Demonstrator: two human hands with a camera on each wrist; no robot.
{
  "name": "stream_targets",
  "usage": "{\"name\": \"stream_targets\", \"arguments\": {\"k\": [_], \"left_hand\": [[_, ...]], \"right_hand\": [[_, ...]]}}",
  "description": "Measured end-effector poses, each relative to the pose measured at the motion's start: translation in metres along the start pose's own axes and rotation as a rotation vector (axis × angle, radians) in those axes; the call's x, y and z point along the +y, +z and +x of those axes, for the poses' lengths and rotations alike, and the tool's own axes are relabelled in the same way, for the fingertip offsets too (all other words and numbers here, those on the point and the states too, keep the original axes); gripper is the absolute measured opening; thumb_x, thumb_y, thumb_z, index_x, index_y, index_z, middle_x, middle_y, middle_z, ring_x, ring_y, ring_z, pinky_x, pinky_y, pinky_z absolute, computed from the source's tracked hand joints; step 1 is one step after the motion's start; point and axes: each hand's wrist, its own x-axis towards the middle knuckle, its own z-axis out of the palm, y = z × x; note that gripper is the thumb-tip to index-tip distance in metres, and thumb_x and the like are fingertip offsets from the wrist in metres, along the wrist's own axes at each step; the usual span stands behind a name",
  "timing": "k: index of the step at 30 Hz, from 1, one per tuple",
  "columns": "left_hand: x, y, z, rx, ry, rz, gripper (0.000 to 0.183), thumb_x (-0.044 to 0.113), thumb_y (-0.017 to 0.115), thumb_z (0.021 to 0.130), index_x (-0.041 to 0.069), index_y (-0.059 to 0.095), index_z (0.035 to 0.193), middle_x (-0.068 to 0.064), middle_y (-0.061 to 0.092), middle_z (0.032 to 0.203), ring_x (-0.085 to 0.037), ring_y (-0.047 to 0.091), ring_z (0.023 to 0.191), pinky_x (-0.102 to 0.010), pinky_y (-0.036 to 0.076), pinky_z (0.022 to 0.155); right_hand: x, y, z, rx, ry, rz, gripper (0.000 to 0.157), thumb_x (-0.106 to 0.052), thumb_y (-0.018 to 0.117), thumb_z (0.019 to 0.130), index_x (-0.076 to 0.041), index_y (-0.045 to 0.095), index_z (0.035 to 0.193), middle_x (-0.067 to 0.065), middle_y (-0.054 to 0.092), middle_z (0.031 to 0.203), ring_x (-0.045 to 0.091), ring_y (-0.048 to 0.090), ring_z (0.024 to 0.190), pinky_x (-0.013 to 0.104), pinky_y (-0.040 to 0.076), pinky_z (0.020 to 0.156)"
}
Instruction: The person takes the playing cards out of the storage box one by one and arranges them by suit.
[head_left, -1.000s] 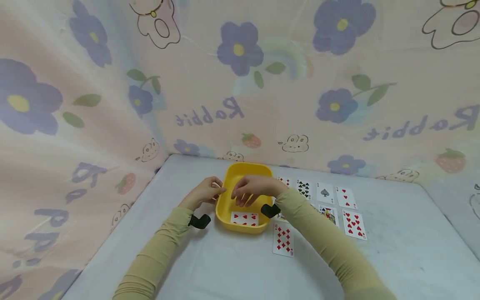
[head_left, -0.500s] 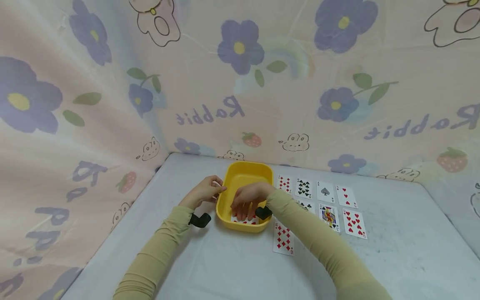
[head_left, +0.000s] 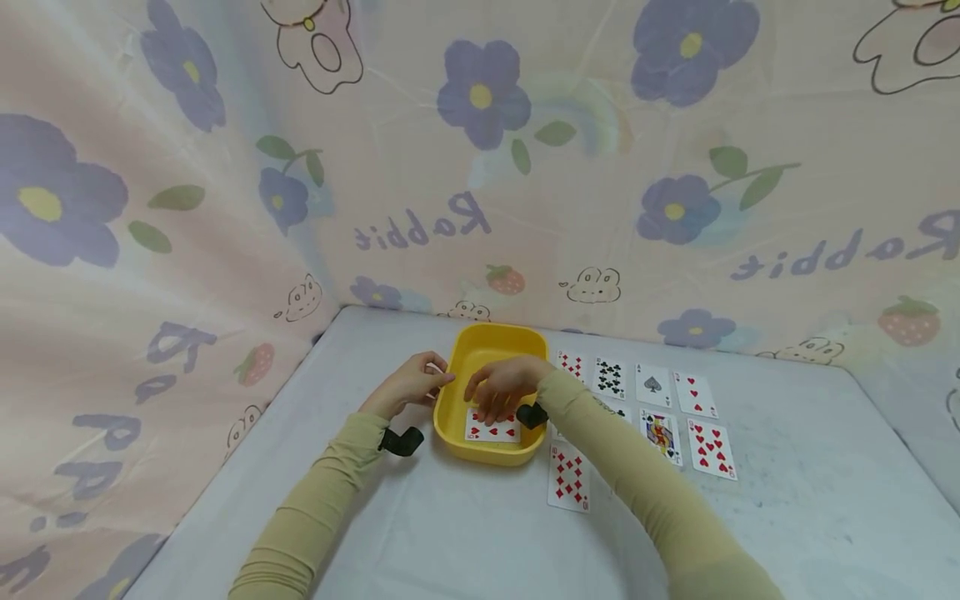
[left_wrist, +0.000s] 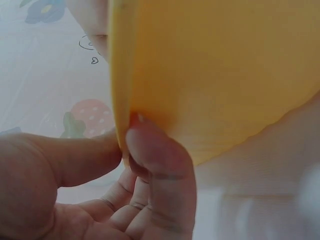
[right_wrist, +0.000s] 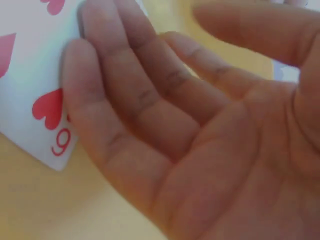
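Observation:
My left hand (head_left: 407, 385) pinches the left rim of a yellow plastic tray (head_left: 491, 457); in the left wrist view the thumb lies on one side of the wall and a finger (left_wrist: 162, 155) on the other. Inside the tray lies a hearts playing card (head_left: 491, 432), face up near the front end. My right hand (head_left: 508, 383) is over the tray, its fingers slightly bent with the tips over the card. In the right wrist view those fingers (right_wrist: 85, 75) meet the card's edge, the thumb standing apart. Part of the card is hidden under the fingers.
Face-up playing cards lie right of the tray in rows, among them an ace of spades (head_left: 653, 384), a three of hearts (head_left: 694, 394) and a jack (head_left: 661, 437). A ten of diamonds (head_left: 568, 477) lies nearest the front. Patterned cloth (head_left: 420, 167) hangs behind the white table.
My right hand reached down onto the card, then drew back a little. The card has shifted toward the far end of the tray. My left hand stays on the rim.

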Motion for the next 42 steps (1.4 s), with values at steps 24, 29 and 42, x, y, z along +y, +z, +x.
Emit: {"name": "stream_targets", "arguments": {"k": [24, 29, 42], "left_hand": [[0.007, 0.0, 0.0, -0.02, 0.035, -0.016, 0.021, 0.016, 0.062, 0.095, 0.003, 0.05, 0.108, -0.014, 0.061, 0.09, -0.02, 0.06, 0.071, -0.031, 0.054, 0.058], [0.006, 0.0, 0.0, -0.017, 0.036, -0.009, 0.022, 0.017, 0.061, 0.095, 0.003, 0.05, 0.108, -0.015, 0.061, 0.092, -0.021, 0.061, 0.073, -0.032, 0.055, 0.059], [0.0, 0.0, -0.001, -0.001, 0.019, -0.005, 0.023, 0.019, 0.063, 0.094, 0.004, 0.051, 0.107, -0.013, 0.06, 0.089, -0.019, 0.058, 0.069, -0.032, 0.054, 0.059]], "right_hand": [[-0.001, 0.006, 0.009, 0.208, -0.051, -0.322, 0.042, -0.006, 0.084, 0.072, -0.005, 0.059, 0.105, 0.005, 0.055, 0.072, 0.017, 0.052, 0.057, 0.026, 0.047, 0.056], [0.001, 0.006, 0.012, 0.244, -0.081, -0.32, 0.034, -0.005, 0.081, 0.075, -0.003, 0.062, 0.102, 0.005, 0.054, 0.07, 0.017, 0.05, 0.055, 0.024, 0.045, 0.051], [0.007, 0.007, 0.02, 0.291, -0.077, -0.278, 0.015, -0.004, 0.078, 0.078, -0.003, 0.069, 0.09, 0.001, 0.052, 0.063, 0.013, 0.049, 0.053, 0.021, 0.041, 0.049]]}}
